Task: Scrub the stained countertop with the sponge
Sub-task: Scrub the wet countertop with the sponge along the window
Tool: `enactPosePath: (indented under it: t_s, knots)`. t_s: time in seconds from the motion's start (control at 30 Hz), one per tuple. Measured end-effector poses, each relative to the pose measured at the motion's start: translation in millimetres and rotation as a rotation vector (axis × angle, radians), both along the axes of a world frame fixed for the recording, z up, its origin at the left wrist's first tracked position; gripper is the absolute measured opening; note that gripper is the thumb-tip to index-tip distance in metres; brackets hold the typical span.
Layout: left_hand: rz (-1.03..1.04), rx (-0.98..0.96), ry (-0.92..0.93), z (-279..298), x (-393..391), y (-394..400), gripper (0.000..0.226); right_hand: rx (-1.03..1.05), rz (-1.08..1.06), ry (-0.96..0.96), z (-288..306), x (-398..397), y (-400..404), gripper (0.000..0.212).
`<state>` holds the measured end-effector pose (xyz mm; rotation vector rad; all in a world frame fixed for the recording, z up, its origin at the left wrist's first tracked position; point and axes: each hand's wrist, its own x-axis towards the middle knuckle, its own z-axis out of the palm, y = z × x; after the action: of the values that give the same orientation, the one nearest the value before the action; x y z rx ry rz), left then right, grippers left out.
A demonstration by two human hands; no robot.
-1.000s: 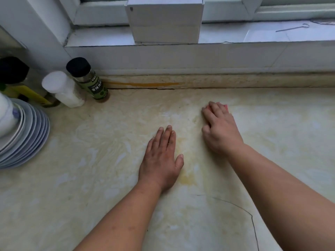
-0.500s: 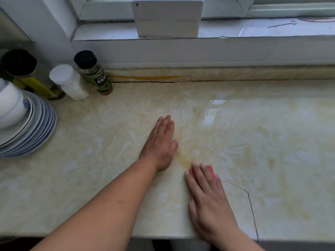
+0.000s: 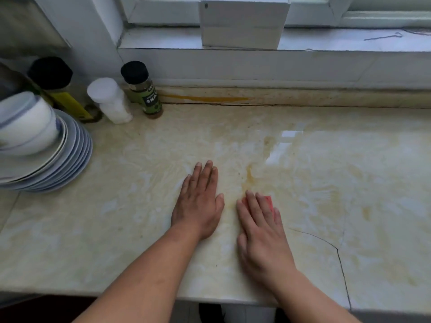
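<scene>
The cream marbled countertop (image 3: pixel 338 187) carries a yellowish stain (image 3: pixel 250 176) running from its middle toward me. My right hand (image 3: pixel 261 229) lies flat with straight fingers on a red sponge (image 3: pixel 269 201), pressing it against the counter at the near end of the stain. Only the sponge's far right corner shows past my fingers. Just to the left, my left hand (image 3: pixel 200 203) rests flat on the counter, palm down, fingers straight, holding nothing.
A stack of plates with bowls (image 3: pixel 46 155) stands at the left. Behind it are a yellow bottle (image 3: pixel 58 89), a white shaker (image 3: pixel 109 101) and a spice jar (image 3: pixel 142 89). A white box (image 3: pixel 242 22) sits on the windowsill. A crack (image 3: pixel 338 250) runs through the counter's right front.
My right hand has dragged the sponge from the far end of the stain back toward me, then a little forward. My left hand has stayed flat in place.
</scene>
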<state>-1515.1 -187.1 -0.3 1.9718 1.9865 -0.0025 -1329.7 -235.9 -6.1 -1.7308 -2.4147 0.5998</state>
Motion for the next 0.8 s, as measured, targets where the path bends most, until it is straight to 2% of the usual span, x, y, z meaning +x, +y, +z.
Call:
enactPosePath:
  t_s: [0.1,0.17,0.37,0.47,0.6,0.8]
  knots:
    - [0.002,0.002,-0.008,0.8,-0.5,0.1,0.072,-0.035,-0.031,-0.03,7.2,-26.4,63.3,0.071]
    - [-0.002,0.013,-0.009,-0.4,-1.3,-0.3,0.072,-0.033,-0.026,-0.061,6.7,-28.7,76.0,0.071]
    - [-0.015,0.021,-0.009,-4.0,-1.7,-0.3,0.074,-0.001,0.04,-0.008,1.0,-6.4,-1.8,0.074]
    - [-0.022,0.015,0.007,-3.9,-0.7,0.1,0.084,-0.016,-0.004,-0.024,3.7,-21.6,47.2,0.072]
    - [-0.02,0.019,0.006,-3.4,-1.1,0.4,0.084,-0.032,-0.071,-0.044,11.8,-42.7,108.5,0.07]
    - [-0.023,0.019,-0.006,-3.8,-1.9,-0.2,0.084,-0.015,0.019,0.024,5.0,-12.0,14.7,0.073]
